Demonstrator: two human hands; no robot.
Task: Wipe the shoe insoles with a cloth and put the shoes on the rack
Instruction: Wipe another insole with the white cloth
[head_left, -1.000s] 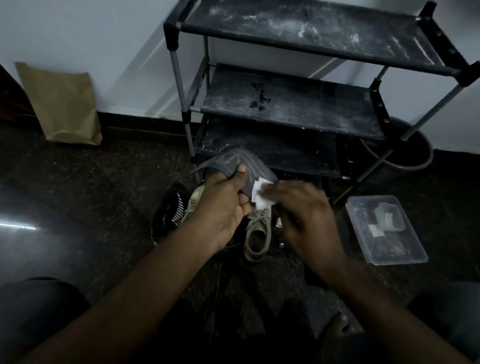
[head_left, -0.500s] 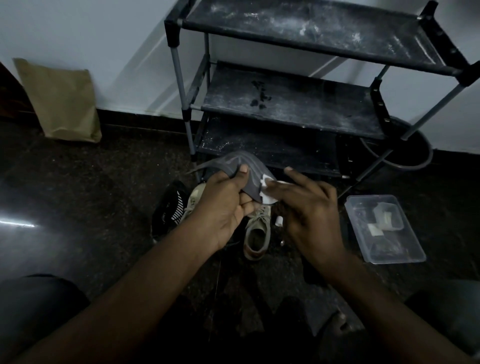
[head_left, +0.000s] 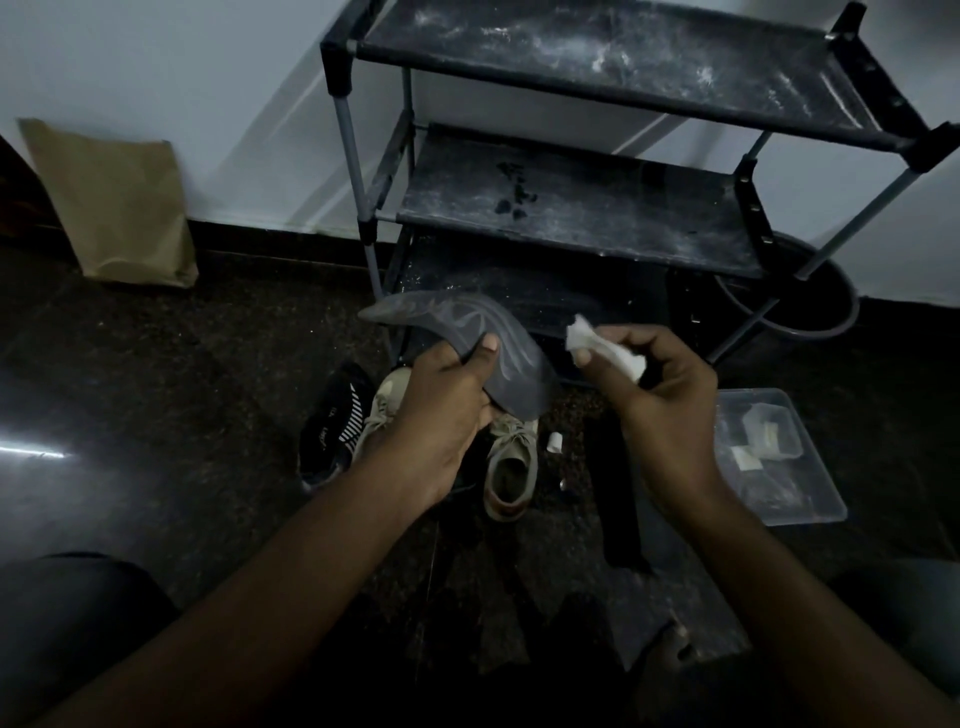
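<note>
My left hand (head_left: 441, 410) grips a grey patterned insole (head_left: 511, 364), thumb on its top face, above the floor in front of the rack. My right hand (head_left: 660, 395) pinches a small white cloth (head_left: 605, 345) a short way to the right of the insole, not touching it. Below my hands a beige shoe (head_left: 511, 467) stands on the floor; a second beige shoe (head_left: 387, 402) is partly hidden under my left hand. A black shoe with white stripes (head_left: 335, 431) lies to their left. The dusty black three-shelf rack (head_left: 571, 202) stands behind, its shelves bare.
A clear plastic box (head_left: 810, 483) with small items sits on the floor at the right. A dark strip (head_left: 618, 499) lies beside it. A brown paper bag (head_left: 114, 202) leans on the wall at the left. A dark bucket (head_left: 810, 306) stands behind the rack's right leg.
My right hand has lifted the cloth off the insole and drawn it to the right. The left hand keeps the insole in nearly the same place.
</note>
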